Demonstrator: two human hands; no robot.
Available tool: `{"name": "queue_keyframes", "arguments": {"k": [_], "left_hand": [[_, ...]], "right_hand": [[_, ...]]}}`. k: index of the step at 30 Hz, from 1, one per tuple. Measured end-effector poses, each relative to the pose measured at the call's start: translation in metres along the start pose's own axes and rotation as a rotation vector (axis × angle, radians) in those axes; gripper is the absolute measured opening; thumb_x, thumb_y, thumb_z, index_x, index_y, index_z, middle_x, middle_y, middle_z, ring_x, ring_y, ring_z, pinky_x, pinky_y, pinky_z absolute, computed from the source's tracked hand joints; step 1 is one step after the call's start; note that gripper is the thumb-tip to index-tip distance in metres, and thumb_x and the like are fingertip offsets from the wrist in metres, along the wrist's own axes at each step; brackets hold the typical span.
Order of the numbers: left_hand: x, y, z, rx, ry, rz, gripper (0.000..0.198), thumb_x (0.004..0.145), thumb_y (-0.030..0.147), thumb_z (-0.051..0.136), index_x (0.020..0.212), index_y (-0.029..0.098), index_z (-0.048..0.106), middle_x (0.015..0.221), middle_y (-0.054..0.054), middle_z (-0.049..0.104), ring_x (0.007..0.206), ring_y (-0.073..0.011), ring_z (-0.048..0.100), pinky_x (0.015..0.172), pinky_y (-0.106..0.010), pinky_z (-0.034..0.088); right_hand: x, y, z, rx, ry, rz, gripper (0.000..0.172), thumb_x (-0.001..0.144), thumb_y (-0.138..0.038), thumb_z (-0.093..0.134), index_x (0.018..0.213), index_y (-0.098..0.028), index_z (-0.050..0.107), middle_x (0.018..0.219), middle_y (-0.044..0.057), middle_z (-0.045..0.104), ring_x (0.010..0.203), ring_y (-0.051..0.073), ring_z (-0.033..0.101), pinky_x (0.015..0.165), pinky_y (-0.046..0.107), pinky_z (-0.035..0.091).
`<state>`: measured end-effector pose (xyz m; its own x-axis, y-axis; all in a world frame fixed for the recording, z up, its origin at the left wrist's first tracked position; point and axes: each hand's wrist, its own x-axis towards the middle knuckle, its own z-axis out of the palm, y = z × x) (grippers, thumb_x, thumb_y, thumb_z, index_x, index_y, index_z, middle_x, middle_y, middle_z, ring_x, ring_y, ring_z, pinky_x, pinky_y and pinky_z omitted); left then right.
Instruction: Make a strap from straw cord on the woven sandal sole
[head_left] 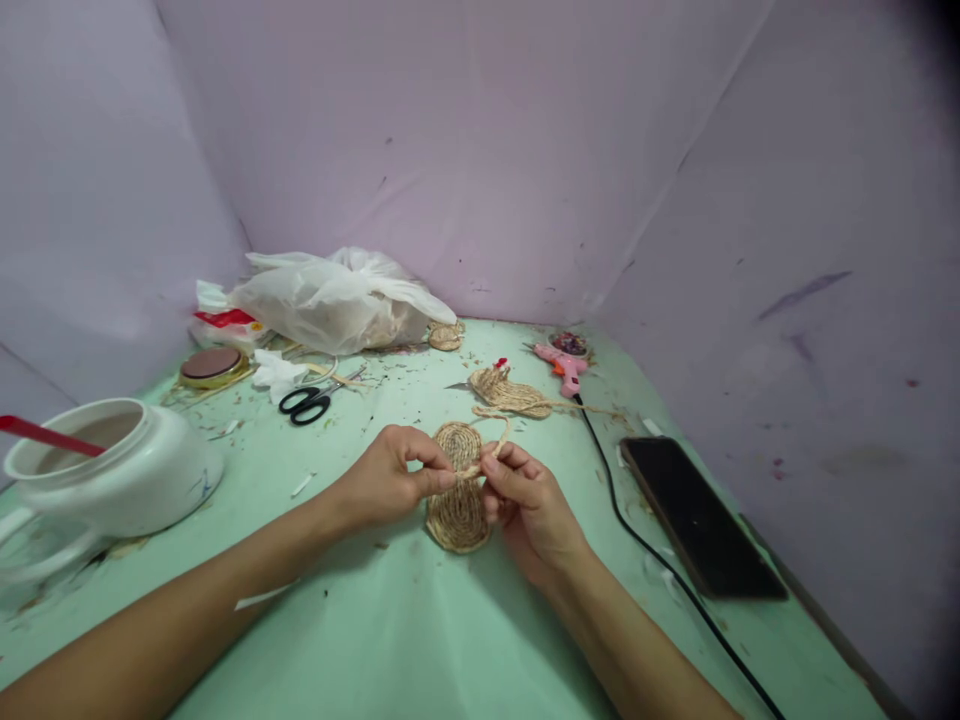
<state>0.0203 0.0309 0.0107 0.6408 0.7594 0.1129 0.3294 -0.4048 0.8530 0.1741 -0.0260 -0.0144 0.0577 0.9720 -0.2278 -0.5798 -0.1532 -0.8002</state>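
Between them, my two hands hold a length of braided straw cord (pixel 470 471) just above a coiled straw sole shape (pixel 459 520). My left hand (pixel 401 475) pinches the cord from the left, thumb against forefinger. On the other side my right hand (pixel 525 495) grips it between thumb and fingers. From there the cord loops up and back toward a second woven straw piece (pixel 517 395) with a red-topped item on it. The coiled sole lies lengthwise on the green table, its middle partly hidden behind the cord and fingers.
A pink glue gun (pixel 566 370) with a black cable (pixel 615 500) lies at the right, near a dark phone (pixel 701 520). Black-handled scissors (pixel 307 402), a round tin (pixel 214 368) and a white plastic bag (pixel 337 300) are back left. A white pot (pixel 150 465) stands at the left.
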Motion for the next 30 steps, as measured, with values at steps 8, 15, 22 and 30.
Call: {"name": "queue_keyframes", "arguments": {"k": [8, 15, 22, 30], "left_hand": [[0.001, 0.002, 0.000, -0.057, -0.020, -0.041, 0.017, 0.066, 0.024, 0.058, 0.056, 0.013, 0.064, 0.055, -0.001, 0.058, 0.058, -0.0114, 0.050, 0.061, -0.023, 0.040], [-0.002, 0.007, -0.002, -0.011, -0.127, -0.161, 0.024, 0.071, 0.033, 0.056, 0.069, 0.012, 0.068, 0.064, -0.002, 0.063, 0.064, -0.0136, 0.054, 0.062, -0.023, 0.041], [-0.004, 0.006, 0.009, -0.009, -0.067, -0.230, 0.020, 0.070, 0.025, 0.054, 0.063, 0.011, 0.066, 0.057, -0.001, 0.060, 0.058, -0.0124, 0.051, 0.057, -0.022, 0.039], [-0.002, 0.003, 0.003, 0.012, -0.079, -0.166, 0.017, 0.068, 0.024, 0.056, 0.059, 0.012, 0.064, 0.056, -0.001, 0.059, 0.059, -0.0130, 0.052, 0.060, -0.023, 0.041]], "right_hand": [[0.007, -0.011, -0.006, -0.046, 0.180, -0.159, 0.033, 0.048, -0.031, 0.081, 0.062, -0.014, 0.056, 0.059, 0.000, 0.065, 0.046, 0.005, 0.053, 0.046, 0.015, 0.045], [0.006, 0.004, -0.006, -0.110, 0.229, -0.245, 0.033, 0.053, -0.032, 0.078, 0.058, -0.016, 0.050, 0.060, 0.000, 0.065, 0.047, 0.008, 0.055, 0.048, 0.021, 0.049], [-0.001, 0.011, 0.007, -0.038, 0.107, -0.129, 0.024, 0.053, -0.026, 0.079, 0.064, -0.015, 0.060, 0.067, 0.001, 0.067, 0.055, 0.009, 0.057, 0.056, 0.020, 0.049], [0.006, -0.005, -0.002, 0.111, 0.175, -0.064, 0.028, 0.049, -0.025, 0.081, 0.067, -0.014, 0.064, 0.066, 0.000, 0.066, 0.053, 0.007, 0.056, 0.050, 0.016, 0.049]]}}
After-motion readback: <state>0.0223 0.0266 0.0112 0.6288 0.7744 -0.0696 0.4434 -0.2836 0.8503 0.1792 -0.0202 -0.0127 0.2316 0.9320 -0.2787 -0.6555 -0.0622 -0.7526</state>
